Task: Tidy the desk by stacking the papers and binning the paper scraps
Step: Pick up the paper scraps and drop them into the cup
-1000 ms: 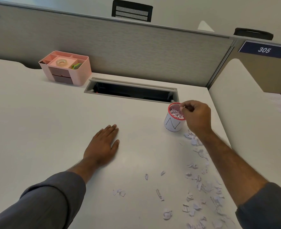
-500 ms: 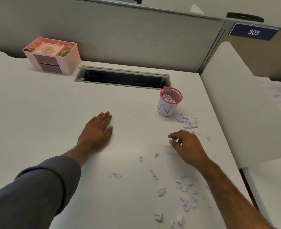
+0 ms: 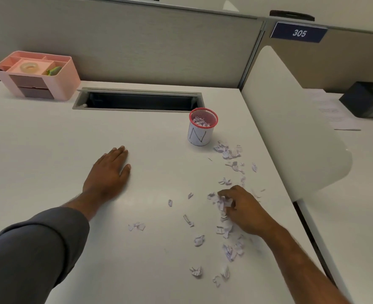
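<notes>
A small white cup bin (image 3: pixel 200 131) with a red mesh rim and a hand-drawn mark stands on the white desk (image 3: pixel 49 150), with torn scraps inside. Several paper scraps (image 3: pixel 229 251) lie scattered from beside the bin down the desk's right side. My right hand (image 3: pixel 244 208) is down among them, fingers curled round a clump of scraps (image 3: pixel 222 201). Flat on the desk, well left of the scraps, my left hand (image 3: pixel 109 172) rests with fingers straight. Printed papers (image 3: pixel 332 113) lie on the neighbouring desk at the right.
A pink desk organiser (image 3: pixel 36 75) with a tape roll stands at the back left. An open cable trough (image 3: pixel 139 102) runs behind the bin. A white divider panel (image 3: pixel 291 128) borders the desk's right edge. A black box (image 3: pixel 367 99) sits beyond it.
My right hand left the bin's rim, swept back toward me and now closes on a clump of scraps. The left hand stayed flat. The view tilted down.
</notes>
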`<state>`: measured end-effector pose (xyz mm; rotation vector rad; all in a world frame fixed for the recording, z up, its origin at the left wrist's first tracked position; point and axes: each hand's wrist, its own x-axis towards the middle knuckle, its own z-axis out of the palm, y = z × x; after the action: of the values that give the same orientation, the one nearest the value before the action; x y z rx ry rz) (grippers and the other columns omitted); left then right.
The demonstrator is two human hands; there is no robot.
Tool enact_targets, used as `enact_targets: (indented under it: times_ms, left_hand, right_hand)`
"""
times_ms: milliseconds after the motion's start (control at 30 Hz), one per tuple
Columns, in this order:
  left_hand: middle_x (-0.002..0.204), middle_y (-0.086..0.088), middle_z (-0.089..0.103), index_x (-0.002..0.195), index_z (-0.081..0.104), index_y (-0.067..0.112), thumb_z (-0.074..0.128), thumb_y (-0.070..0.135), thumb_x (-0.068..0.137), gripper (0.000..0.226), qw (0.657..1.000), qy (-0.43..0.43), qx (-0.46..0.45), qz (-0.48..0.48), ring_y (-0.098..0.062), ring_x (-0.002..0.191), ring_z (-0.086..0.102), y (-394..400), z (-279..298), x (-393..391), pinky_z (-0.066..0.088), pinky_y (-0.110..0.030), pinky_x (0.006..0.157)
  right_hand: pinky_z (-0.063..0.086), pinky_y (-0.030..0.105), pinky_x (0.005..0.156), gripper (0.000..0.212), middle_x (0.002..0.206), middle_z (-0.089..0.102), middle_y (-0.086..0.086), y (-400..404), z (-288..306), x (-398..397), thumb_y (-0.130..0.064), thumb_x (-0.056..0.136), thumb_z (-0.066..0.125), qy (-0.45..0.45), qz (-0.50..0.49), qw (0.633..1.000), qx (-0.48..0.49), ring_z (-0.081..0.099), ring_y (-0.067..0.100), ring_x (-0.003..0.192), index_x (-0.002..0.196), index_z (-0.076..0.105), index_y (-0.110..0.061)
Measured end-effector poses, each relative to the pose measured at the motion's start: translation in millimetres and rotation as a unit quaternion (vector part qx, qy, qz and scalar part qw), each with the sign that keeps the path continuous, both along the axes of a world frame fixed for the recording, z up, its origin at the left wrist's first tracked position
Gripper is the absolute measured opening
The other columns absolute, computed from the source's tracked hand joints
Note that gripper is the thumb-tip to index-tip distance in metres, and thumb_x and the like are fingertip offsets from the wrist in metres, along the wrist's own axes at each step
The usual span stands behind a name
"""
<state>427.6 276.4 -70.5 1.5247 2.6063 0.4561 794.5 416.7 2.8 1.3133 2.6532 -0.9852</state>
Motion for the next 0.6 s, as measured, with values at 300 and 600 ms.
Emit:
enact_targets:
  times_ms: [300, 600]
  left_hand:
    - [0.165, 0.003, 0.024, 0.157, 0.03, 0.018, 0.036, 0.036, 0.105, 0.056, 1.0, 0.0, -0.005, -0.001, -0.014, 0.153, 0.017, 0, 0, 0, 0.011, -0.032, 0.125]
    - [0.165, 0.003, 0.024, 0.157, 0.03, 0.017, 0.036, 0.035, 0.105, 0.055, 1.0, 0.001, -0.006, -0.001, -0.014, 0.153, 0.018, -1, 2, 2, 0.012, -0.032, 0.125]
  right_hand:
    - [0.042, 0.025, 0.093, 0.09, 0.121, 0.04, -0.004, -8, 8, 13, -0.034, 0.069, 0.084, -0.091, 0.042, 0.995, -0.011, 0.046, 0.016, 0.112, 0.145, 0.036, -0.032]
    - [0.043, 0.018, 0.087, 0.021, 0.112, 0.066, 0.006, -7, -5, -26, -0.015, 0.091, 0.064, -0.057, 0.015, 0.995, 0.087, 0.062, 0.02, 0.1, 0.111, 0.072, -0.012]
